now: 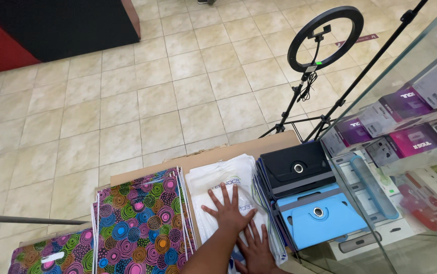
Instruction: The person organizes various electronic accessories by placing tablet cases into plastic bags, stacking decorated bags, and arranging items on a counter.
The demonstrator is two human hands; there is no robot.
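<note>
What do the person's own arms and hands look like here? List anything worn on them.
Both arms are bare as far as the picture shows: no sleeves, gloves, watch or bracelets in view. The left hand and the right hand show no rings that I can make out. The fingernails look short and unpainted, though they are small in this view. The forearms enter from the bottom edge, so anything higher up is hidden.

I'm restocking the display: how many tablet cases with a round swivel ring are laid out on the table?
2: a black case beside the glass cabinet, and a blue case just nearer the person. Others may be stacked underneath.
</note>
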